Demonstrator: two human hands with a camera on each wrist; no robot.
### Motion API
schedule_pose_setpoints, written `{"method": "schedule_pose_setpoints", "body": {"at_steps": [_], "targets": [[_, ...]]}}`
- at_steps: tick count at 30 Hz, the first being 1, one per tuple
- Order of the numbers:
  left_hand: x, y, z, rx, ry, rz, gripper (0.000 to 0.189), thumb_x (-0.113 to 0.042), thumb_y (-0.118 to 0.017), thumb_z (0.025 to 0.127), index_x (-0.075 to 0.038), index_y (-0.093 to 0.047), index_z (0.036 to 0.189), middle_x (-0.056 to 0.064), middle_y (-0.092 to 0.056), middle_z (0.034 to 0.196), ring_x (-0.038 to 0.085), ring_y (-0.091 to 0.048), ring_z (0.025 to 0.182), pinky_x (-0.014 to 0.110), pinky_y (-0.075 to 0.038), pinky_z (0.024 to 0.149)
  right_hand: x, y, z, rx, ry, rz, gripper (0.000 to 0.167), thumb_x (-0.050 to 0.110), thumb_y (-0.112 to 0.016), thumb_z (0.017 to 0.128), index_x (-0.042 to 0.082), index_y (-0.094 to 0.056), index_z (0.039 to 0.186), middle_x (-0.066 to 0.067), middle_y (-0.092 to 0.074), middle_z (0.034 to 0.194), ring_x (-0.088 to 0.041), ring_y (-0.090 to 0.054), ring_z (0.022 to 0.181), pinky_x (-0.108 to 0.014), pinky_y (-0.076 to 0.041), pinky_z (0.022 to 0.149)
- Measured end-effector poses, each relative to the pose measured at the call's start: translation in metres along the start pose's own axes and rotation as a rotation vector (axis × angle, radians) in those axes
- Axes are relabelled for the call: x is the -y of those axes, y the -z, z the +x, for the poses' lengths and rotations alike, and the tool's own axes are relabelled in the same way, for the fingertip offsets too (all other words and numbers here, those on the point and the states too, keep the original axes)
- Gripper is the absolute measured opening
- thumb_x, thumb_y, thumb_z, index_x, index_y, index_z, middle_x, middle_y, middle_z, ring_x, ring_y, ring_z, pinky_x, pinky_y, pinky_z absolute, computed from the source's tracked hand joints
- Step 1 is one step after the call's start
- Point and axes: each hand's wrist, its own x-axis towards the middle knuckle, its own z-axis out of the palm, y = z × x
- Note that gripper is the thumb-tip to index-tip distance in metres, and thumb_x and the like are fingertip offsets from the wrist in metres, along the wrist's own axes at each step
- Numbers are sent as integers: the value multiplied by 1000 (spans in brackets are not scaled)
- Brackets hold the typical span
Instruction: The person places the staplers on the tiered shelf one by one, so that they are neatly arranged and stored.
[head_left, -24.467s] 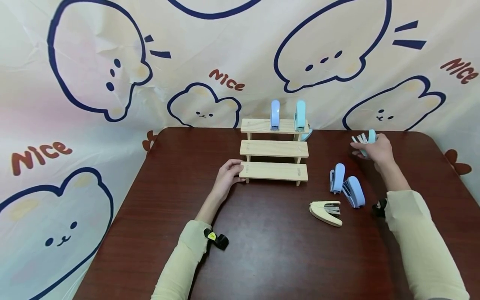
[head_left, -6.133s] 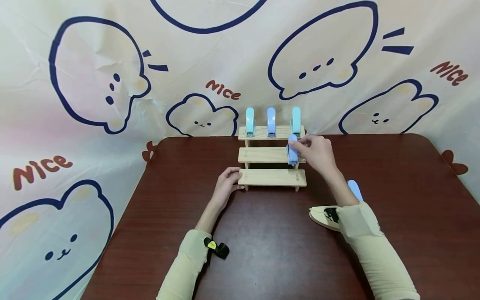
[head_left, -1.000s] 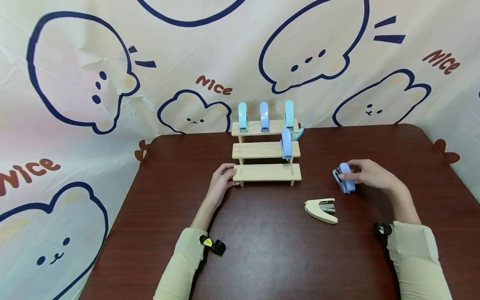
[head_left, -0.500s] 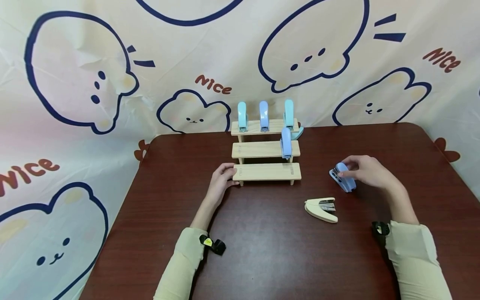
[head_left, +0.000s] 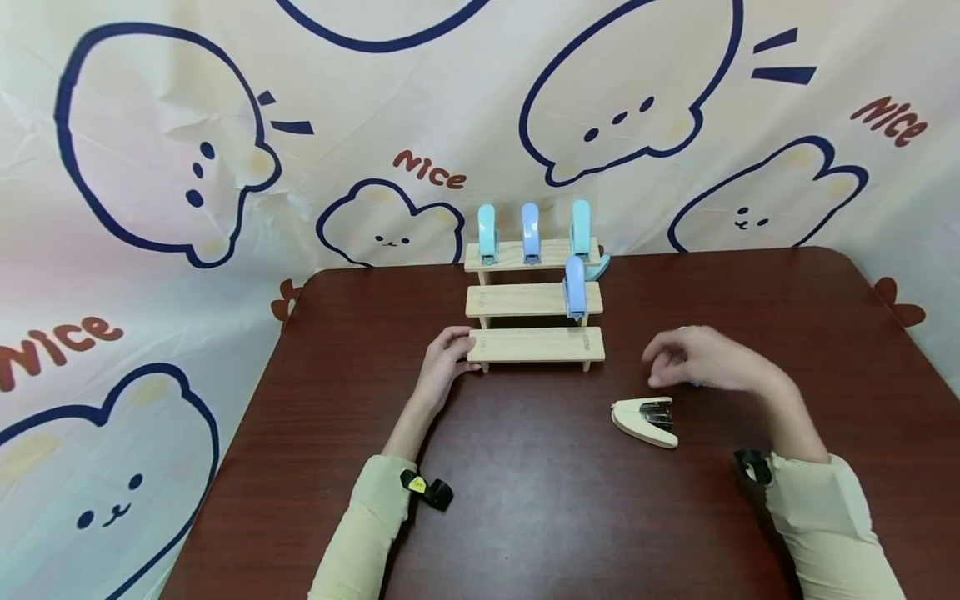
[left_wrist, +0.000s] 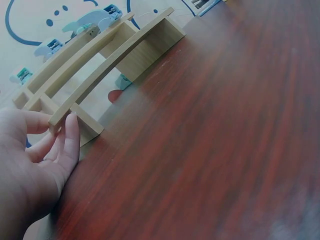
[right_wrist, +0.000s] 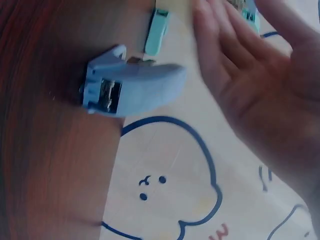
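My left hand (head_left: 441, 367) pinches the left end of the bottom shelf of a three-tier wooden rack (head_left: 536, 344), thumb and fingers round the board in the left wrist view. My right hand (head_left: 705, 358) hovers with relaxed, bent fingers, holding nothing. Below its palm a blue stapler (right_wrist: 145, 90) stands on the table, apart from the hand; in the head view the hand hides nearly all of it. Just in front of the right fingers lies a cream stapler (head_left: 636, 421) on its side.
Along the top shelf stand a teal stapler (head_left: 487, 233), a blue one (head_left: 531, 233) and another teal one (head_left: 581, 227). One more blue stapler (head_left: 574, 286) stands at the middle shelf's right end. A teal object (head_left: 597, 268) shows behind the rack, near the patterned backdrop (head_left: 337, 83).
Since the oldest frame, a teal stapler came onto the top shelf and a blue one onto the middle. In the last second, my right hand turned the remaining blue stapler, released it and moved left.
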Motion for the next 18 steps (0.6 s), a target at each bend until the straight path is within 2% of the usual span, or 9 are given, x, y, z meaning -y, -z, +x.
{"method": "schedule_pose_setpoints", "body": {"at_steps": [2, 5, 8, 11, 16, 18], "targets": [[0, -1, 0, -4, 3, -2, 27, -8, -59, 103, 4, -58, 127, 8, -60, 105, 17, -62, 87, 26, -59, 69, 1, -5, 2, 132, -4, 11, 29, 12, -78, 92, -3, -68, 115, 1, -71, 88, -17, -63, 80, -28, -53, 70], [0, -1, 1, -5, 6, 0, 27, -7, -59, 103, 4, -58, 128, 7, -59, 105, 17, -62, 88, 25, -59, 69, -1, -11, 7, 214, -1, -3, 20, 3, -76, 91, -3, -69, 109, 1, -68, 86, -16, -60, 76, -28, -52, 65], [0, 0, 1, -1, 12, 2, 28, -7, -58, 103, 4, -57, 129, 7, -59, 106, 17, -62, 88, 25, -58, 70, -3, -15, 10, 218, 4, -26, 11, -3, -73, 91, 0, -71, 102, 1, -65, 84, -15, -58, 74, -26, -50, 62], [-1, -1, 1, -1, 12, 2, 29, -7, -58, 103, 5, -57, 129, 7, -59, 106, 17, -62, 88, 25, -58, 70, -5, -15, 12, 199, 15, -33, 10, -6, -71, 91, 1, -72, 98, 1, -63, 81, -14, -56, 70, -26, -49, 58], [-1, -1, 1, -8, 11, -2, 28, -8, -59, 103, 4, -58, 128, 7, -59, 106, 16, -62, 87, 25, -58, 69, -8, -14, 12, 146, 33, -50, 18, -14, -60, 92, 1, -70, 93, 2, -57, 74, -13, -51, 64, -25, -45, 56], [-1, -1, 1, -11, 12, -3, 27, -7, -59, 103, 4, -58, 128, 7, -60, 106, 17, -61, 87, 25, -58, 69, -8, -15, 12, 133, 20, -52, 24, -19, -53, 92, -2, -69, 97, 0, -56, 74, -13, -52, 65, -25, -46, 57]]}}
